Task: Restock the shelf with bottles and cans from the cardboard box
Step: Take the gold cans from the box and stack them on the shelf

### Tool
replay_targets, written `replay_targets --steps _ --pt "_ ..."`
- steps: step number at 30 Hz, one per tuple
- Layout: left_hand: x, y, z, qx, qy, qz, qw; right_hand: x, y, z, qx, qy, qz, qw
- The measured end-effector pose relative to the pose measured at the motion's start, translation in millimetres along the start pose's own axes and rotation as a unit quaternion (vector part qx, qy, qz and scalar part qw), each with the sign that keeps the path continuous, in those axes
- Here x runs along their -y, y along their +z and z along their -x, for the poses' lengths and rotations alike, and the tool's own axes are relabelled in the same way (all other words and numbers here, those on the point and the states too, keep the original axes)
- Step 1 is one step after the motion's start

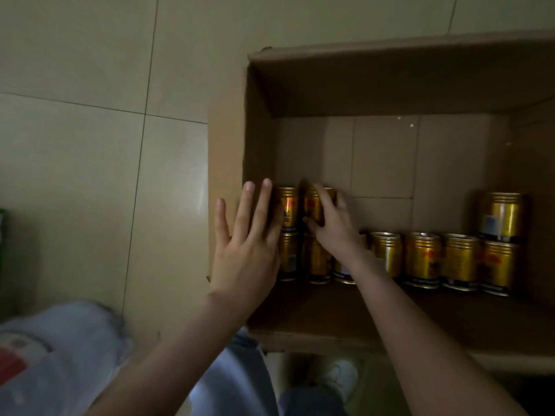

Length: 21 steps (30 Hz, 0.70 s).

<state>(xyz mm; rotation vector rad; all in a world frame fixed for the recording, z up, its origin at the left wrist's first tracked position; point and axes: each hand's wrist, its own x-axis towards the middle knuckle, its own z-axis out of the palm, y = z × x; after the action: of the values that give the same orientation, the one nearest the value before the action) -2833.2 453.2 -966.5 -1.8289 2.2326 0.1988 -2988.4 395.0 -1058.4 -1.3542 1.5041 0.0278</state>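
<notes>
An open cardboard box (pixel 390 85) lies on the tiled floor, seen from above. Several gold cans stand along its near wall in a row (pixel 422 259), and one more gold can (pixel 501 216) stands behind the row at the right. At the left end, my right hand (pixel 332 223) is closed around a gold can (pixel 313 205) in the second row. Beside it stands another gold can (pixel 287 210). My left hand (pixel 249 241) is flat with fingers spread against that can and the box's left wall, holding nothing.
The box's left flap (pixel 225 175) hangs outward over the beige floor tiles (pixel 90 145). My knees in light jeans (pixel 60 355) and a white shoe (pixel 339 376) are at the bottom. A green object (pixel 2 235) shows at the far left edge.
</notes>
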Motion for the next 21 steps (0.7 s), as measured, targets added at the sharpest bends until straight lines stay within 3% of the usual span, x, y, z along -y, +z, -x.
replay_targets --steps 3,5,6,8,9,10,11,14,17,19,21 --pt "-18 -16 -14 0.012 -0.011 0.069 0.997 2 -14 17 -0.039 -0.016 -0.053 0.998" --pt "-35 -22 -31 0.075 -0.04 0.264 0.961 0 -31 32 -0.058 -0.026 -0.152 0.986" --pt "-45 -27 -40 0.135 -0.069 0.4 0.904 -1 -41 39 -0.062 -0.024 -0.222 0.973" --pt "-61 -27 -61 0.246 -0.105 0.611 0.745 -9 -63 54 -0.063 -0.018 -0.33 0.942" --pt "-66 -26 -72 0.285 -0.106 0.659 0.688 -15 -73 60 -0.066 -0.018 -0.357 0.932" --pt "-70 -21 -83 0.314 -0.097 0.683 0.653 -21 -84 66 -0.067 -0.02 -0.374 0.925" --pt "-74 -17 -93 0.335 -0.079 0.689 0.637 -28 -95 71 -0.066 -0.018 -0.381 0.922" --pt "-98 -7 -118 0.391 -0.044 0.656 0.644 -58 -123 81 -0.041 0.001 -0.381 0.923" --pt "-132 -3 -135 0.416 -0.041 0.627 0.657 -83 -145 78 -0.035 0.054 -0.466 0.882" --pt "-151 6 -143 0.425 -0.061 0.611 0.665 -100 -159 66 -0.167 0.133 -0.379 0.901" --pt "-165 17 -151 0.412 -0.096 0.619 0.661 -126 -171 47 -0.311 0.217 -0.175 0.909"
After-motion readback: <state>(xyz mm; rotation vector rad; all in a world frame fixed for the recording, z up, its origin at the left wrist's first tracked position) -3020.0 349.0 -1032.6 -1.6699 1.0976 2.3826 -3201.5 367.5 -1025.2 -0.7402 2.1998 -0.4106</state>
